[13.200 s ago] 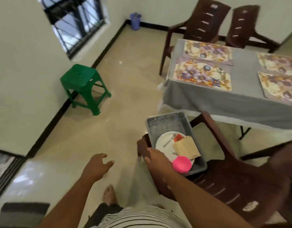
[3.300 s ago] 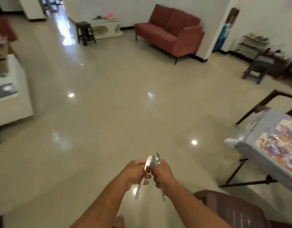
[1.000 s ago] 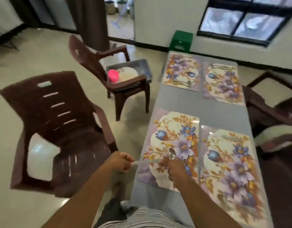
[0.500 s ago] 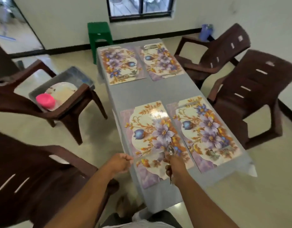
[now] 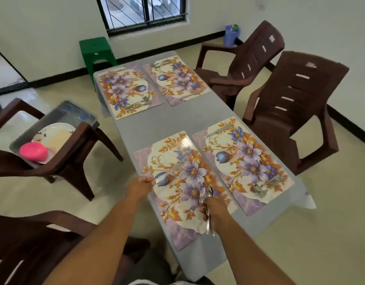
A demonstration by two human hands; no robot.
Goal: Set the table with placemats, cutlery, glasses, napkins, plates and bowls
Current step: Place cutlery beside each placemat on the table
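Cutlery is split between both hands over the near-left placemat [image 5: 183,188] — the left hand [image 5: 141,187] pinches a knife [image 5: 169,171] whose blade reaches across the mat, while the right hand [image 5: 213,208] grips a fork and spoon [image 5: 207,195] upright. Three other floral mats on the grey surface [image 5: 177,116] already carry cutlery.

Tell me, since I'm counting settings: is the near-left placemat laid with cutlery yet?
Not yet. The near-left placemat lies bare; the left hand holds a knife over it, and the right hand grips the fork and spoon.
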